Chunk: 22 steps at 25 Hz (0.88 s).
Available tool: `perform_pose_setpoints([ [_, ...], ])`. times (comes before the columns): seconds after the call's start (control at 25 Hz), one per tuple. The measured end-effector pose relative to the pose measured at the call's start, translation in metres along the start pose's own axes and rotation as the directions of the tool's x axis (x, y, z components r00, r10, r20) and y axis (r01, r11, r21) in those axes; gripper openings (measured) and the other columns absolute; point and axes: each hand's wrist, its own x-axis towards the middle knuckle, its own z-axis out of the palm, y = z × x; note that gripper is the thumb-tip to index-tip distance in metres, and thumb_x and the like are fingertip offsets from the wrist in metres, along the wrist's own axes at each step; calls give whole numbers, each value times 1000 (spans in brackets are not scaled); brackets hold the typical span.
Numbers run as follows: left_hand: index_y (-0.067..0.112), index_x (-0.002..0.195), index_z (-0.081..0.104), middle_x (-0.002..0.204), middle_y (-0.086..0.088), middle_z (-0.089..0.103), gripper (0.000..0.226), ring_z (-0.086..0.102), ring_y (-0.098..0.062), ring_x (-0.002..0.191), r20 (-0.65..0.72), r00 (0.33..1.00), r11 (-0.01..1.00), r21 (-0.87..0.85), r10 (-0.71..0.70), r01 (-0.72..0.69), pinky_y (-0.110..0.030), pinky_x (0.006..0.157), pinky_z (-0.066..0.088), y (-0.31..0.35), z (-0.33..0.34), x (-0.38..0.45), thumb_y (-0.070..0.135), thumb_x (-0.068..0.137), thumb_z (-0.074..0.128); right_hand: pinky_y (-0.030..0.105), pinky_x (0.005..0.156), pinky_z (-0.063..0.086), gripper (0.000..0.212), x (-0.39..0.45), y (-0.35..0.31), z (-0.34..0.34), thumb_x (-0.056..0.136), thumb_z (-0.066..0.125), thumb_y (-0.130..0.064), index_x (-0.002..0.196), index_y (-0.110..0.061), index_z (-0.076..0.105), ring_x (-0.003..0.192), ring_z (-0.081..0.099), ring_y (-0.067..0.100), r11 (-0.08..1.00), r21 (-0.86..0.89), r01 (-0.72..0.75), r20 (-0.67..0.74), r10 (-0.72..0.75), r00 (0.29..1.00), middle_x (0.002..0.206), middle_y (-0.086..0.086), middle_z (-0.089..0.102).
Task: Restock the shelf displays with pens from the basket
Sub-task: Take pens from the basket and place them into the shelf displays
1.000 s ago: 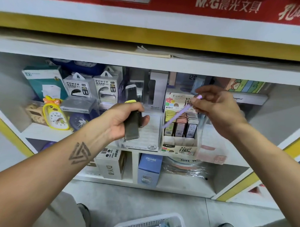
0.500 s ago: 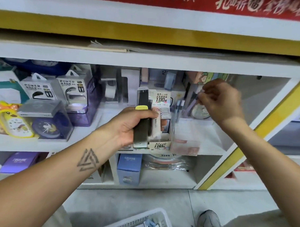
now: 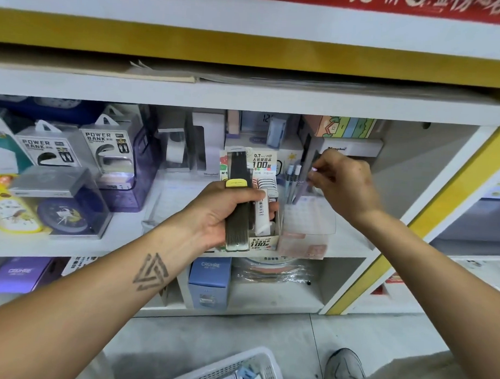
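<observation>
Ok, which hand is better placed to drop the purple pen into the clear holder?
Right. The right hand already pinches the purple pen over the clear holder, while the left hand grips dark lead cases.

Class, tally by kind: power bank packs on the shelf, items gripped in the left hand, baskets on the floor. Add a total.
Power bank packs: 2
Items in the left hand, a dark case and a white case: 2
Baskets: 1
Total: 5
</observation>
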Motion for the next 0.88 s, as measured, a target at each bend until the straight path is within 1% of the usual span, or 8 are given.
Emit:
perform_pose_setpoints([
  [0.24, -4, 114, 67, 103, -31, 70, 33, 73, -38, 89, 14, 1000, 1000, -6, 9, -9, -41, 65, 60, 1, -2, -1, -7, 81, 68, 43, 70, 59, 6, 2, 4, 2, 93, 68, -16, 89, -12, 65, 74, 71, 20, 999, 28, -23, -45, 25, 999, 77, 3, 73],
  [0.36, -4, 113, 67, 104, -30, 71, 31, 73, -39, 91, 13, 1000, 1000, -16, 9, -9, -40, 65, 60, 2, -3, -1, -8, 82, 68, 42, 68, 58, 7, 3, 5, 2, 92, 69, -14, 86, -12, 64, 71, 69, 19, 1000, -4, 5, -40, -5, 999, 74, 0, 71],
  [0.48, -4, 112, 67, 103, -30, 70, 31, 73, -39, 92, 8, 1000, 1000, -9, 5, -5, -41, 65, 60, 2, -3, -1, -7, 81, 69, 40, 66, 59, 9, 4, 5, 2, 91, 70, -14, 83, -15, 64, 68, 69, 16, 1000, 13, -1, -17, 1, 1000, 71, -4, 71],
  [0.6, -3, 114, 67, 103, -30, 71, 32, 73, -38, 93, 7, 1000, 1000, 8, 2, -2, -41, 64, 60, 2, -3, -1, -6, 82, 69, 34, 66, 60, 11, 5, 3, 3, 91, 70, -14, 82, -18, 64, 68, 70, 10, 999, 52, -5, -1, 5, 1000, 71, -9, 70],
  [0.68, -2, 115, 68, 103, -28, 71, 33, 73, -37, 93, 3, 1000, 1000, 17, 2, -2, -40, 63, 60, 2, -2, -2, -5, 82, 70, 33, 66, 58, 10, 4, 4, 5, 93, 67, -13, 84, -16, 66, 69, 68, 11, 1000, 8, 8, 25, -8, 1000, 71, -7, 69],
  [0.76, -1, 115, 68, 103, -27, 72, 34, 73, -35, 93, -7, 1000, 1000, 23, 4, -4, -41, 64, 61, 2, -2, -2, -4, 82, 71, 40, 71, 56, 13, 5, 6, 7, 95, 60, -9, 91, -8, 71, 75, 67, 23, 991, -119, 62, 74, -54, 996, 80, 5, 71],
  [0.84, -1, 115, 68, 103, -26, 72, 34, 74, -34, 92, -13, 1000, 1000, 21, 7, -7, -40, 65, 61, 3, -2, -2, -3, 81, 71, 45, 77, 54, 20, 5, 2, 8, 97, 55, -9, 105, -4, 73, 87, 64, 33, 954, -275, 115, 128, -82, 988, 94, 14, 69],
  [0.88, 0, 114, 68, 102, -26, 73, 33, 74, -33, 90, -17, 1000, 1000, 19, 12, -12, -39, 63, 61, 3, -2, -2, -3, 81, 71, 44, 78, 54, 23, 5, -3, 8, 98, 54, -12, 112, -6, 71, 89, 64, 33, 950, -293, 111, 121, -78, 990, 97, 13, 69],
])
